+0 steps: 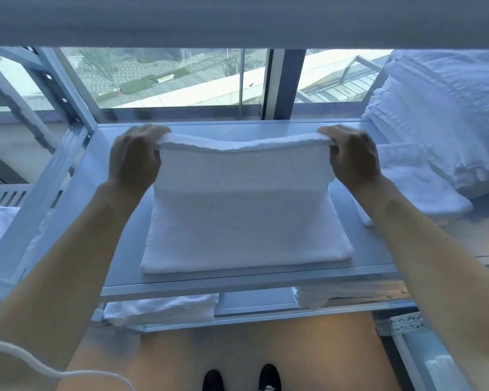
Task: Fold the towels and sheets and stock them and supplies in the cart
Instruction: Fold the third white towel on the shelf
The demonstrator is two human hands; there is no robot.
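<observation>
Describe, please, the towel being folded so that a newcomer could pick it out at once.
Find the grey cart shelf in front of the window. The white towel lies in its middle, its near part flat. Unlike the folded linens to the right, its far edge is lifted by the left hand and right hand.

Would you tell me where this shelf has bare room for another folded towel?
Bare shelf lies left of the towel, up to the cart frame, and in a strip behind it toward the window. The right end is crowded by stacked linens. The left hand and right hand grip the towel's raised edge.
</observation>
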